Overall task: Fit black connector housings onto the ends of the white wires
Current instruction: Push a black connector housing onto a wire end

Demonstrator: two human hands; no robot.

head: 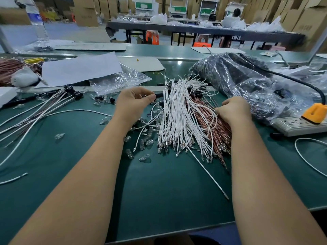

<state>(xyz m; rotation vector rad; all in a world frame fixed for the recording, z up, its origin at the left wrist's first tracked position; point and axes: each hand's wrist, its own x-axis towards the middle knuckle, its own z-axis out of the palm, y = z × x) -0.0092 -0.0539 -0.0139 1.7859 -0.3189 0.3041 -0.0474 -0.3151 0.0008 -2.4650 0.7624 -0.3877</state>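
This is a factory assembly floor. Long green workbenches [53,156] carry heaps of wires [178,117], with stacked cardboard boxes [300,18] behind and another worker [235,14] seated farther back.

Your green counter [168,191] carries small clear glass bulbs [146,141] scattered near its middle and a bundle of copper-brown wires [215,131] beside them. To your right lies a grey power strip [299,125] with an orange plug [315,111], and behind it a crinkled clear plastic bag of black parts [238,76]. A white paper sheet [79,69] sits far left.
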